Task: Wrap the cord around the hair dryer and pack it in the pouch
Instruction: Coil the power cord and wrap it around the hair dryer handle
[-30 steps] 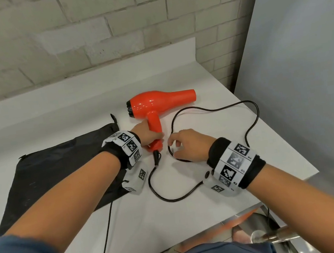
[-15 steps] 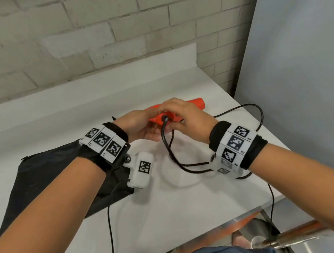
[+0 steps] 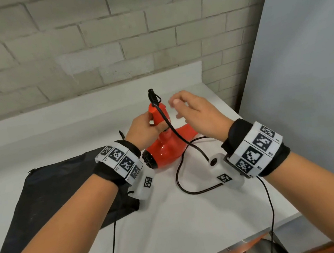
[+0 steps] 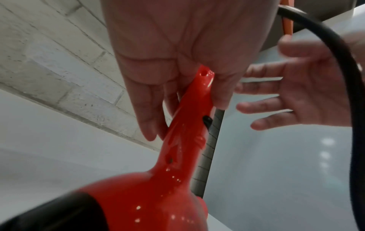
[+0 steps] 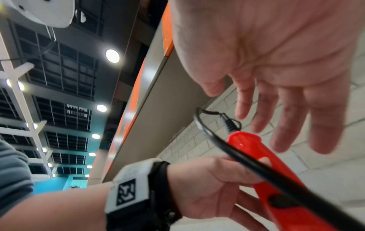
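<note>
One left hand (image 3: 142,130) grips the red hair dryer (image 3: 166,148) by its upturned handle. The right hand (image 3: 198,113) hovers just beside it, fingers spread, holding nothing. Black cord (image 3: 176,133) trails beneath.

Inventory: one red dryer (image 3: 166,149); one black cord (image 3: 188,144); one black pouch (image 3: 48,194); one white counter (image 3: 176,222); two hands, left (image 3: 143,129) and right (image 3: 197,112); two marker-printed wristbands (image 3: 120,160).

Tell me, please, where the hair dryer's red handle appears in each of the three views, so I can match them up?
Head: handle centre frame, upright, held by the left hand.
Left wrist: handle centre, running diagonally from under the palm.
Right wrist: handle lower right, slanting downward.
Shared landmark: the black cord lying along the handle, visible in all three.
</note>
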Action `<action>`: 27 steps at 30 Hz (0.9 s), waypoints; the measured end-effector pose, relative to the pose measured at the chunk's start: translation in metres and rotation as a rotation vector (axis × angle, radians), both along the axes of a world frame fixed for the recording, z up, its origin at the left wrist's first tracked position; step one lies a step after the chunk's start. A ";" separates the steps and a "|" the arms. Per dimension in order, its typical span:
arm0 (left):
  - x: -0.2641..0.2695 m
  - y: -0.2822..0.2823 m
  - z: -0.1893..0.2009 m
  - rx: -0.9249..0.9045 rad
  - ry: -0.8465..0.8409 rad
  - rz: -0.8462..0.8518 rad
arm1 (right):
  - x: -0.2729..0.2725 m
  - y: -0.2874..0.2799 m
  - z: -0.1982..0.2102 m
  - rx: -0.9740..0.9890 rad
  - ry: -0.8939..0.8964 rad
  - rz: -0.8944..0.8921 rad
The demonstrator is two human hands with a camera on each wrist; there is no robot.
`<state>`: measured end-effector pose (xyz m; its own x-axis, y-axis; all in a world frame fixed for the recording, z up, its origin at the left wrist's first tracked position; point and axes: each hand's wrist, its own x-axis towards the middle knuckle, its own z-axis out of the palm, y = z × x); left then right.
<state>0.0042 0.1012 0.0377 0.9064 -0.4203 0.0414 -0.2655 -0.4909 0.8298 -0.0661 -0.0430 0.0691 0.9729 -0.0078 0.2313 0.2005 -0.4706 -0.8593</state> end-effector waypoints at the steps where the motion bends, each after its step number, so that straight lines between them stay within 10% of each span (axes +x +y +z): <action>1: 0.003 -0.001 0.000 0.020 -0.028 -0.004 | -0.001 0.001 0.000 0.024 0.053 0.054; 5: 0.009 -0.002 0.004 0.050 -0.058 -0.008 | -0.004 0.006 0.005 0.001 0.167 0.276; 10: 0.015 0.004 0.002 0.019 -0.046 -0.072 | 0.007 -0.005 0.024 -0.048 -0.076 -0.002; 15: 0.012 0.012 0.032 -0.449 -0.273 -0.110 | 0.017 -0.019 0.046 -0.236 -0.176 -0.066; 19: 0.011 0.000 0.071 -0.357 -0.442 -0.182 | 0.020 -0.017 0.057 -0.272 -0.203 -0.012; 27: 0.012 -0.022 0.091 -0.520 0.077 -0.294 | 0.030 -0.015 0.060 -0.126 -0.439 -0.156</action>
